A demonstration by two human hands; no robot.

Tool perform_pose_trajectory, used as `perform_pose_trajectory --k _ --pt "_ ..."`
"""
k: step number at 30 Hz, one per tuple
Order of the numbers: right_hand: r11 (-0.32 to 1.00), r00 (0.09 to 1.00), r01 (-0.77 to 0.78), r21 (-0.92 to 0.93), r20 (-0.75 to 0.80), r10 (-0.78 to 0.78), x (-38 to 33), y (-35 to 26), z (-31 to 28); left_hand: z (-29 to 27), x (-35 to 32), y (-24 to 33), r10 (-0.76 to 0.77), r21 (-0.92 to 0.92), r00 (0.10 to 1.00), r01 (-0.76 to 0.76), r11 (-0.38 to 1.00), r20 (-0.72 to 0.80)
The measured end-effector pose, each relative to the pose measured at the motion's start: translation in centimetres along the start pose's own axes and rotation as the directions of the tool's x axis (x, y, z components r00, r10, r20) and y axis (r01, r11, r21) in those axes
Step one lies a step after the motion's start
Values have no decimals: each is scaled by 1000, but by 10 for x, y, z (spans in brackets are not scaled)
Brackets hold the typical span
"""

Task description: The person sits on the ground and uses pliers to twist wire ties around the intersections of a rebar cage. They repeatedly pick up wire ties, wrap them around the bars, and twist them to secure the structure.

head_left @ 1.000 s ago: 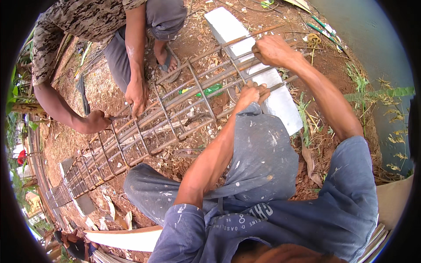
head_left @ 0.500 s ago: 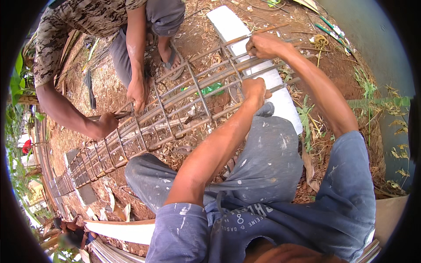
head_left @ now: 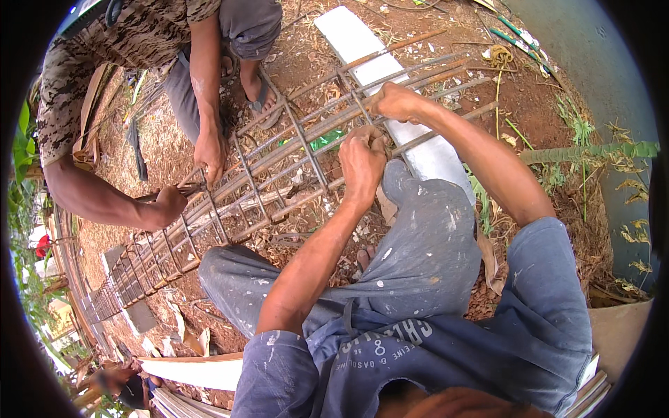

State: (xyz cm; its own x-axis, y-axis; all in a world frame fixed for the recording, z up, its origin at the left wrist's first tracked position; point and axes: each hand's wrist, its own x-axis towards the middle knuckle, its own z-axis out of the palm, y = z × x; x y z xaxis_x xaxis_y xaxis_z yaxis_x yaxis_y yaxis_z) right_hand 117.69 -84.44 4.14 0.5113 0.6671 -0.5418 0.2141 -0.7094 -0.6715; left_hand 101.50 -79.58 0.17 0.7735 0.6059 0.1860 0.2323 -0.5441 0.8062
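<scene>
A long cage of rusty steel rebar (head_left: 306, 182), with square stirrups around its lengthwise bars, lies slantwise before me. My left hand (head_left: 362, 160) is closed at the cage's near side, beside the last stirrup (head_left: 354, 94). Just beyond it, my right hand (head_left: 404, 104) pinches with bent fingers at the bars next to that same stirrup. Whatever is between my fingers is hidden in both hands. Across the cage a co-worker's hand (head_left: 210, 155) rests on the bars, while the other co-worker's hand (head_left: 167, 207) is closed around a thin dark rod or tool.
A white board (head_left: 352, 35) lies beneath the bar ends. Grey blocks (head_left: 141, 317) sit under the far part of the cage. Green rods (head_left: 519, 45) and a yellow cord bundle (head_left: 500, 56) lie near the wall at right. Another person (head_left: 125, 386) is at lower left.
Both my hands have shifted left along the cage toward the last stirrup, coming closer together. The co-worker's hands stay at about the same stretch of bars.
</scene>
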Motion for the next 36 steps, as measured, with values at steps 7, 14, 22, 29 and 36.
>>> perform_pose_trajectory --k 7,14,22,29,36 --pt "998 999 20 65 -40 -17 21 30 7 10 7 -14 137 -101 990 -139 985 -22" --pt "983 986 105 -148 -110 -122 17 22 19 0 47 -17 -353 -761 922 343 551 160" --pt "989 985 140 42 -103 -136 -12 32 18 8 43 -27 -424 -894 893 306 326 151" --pt "940 948 309 147 -131 -291 1 60 28 -1 56 -11 -554 -853 783 469 230 281" --pt "978 965 207 -1 -162 -204 -5 45 30 6 52 -25 -240 -578 965 257 775 107"
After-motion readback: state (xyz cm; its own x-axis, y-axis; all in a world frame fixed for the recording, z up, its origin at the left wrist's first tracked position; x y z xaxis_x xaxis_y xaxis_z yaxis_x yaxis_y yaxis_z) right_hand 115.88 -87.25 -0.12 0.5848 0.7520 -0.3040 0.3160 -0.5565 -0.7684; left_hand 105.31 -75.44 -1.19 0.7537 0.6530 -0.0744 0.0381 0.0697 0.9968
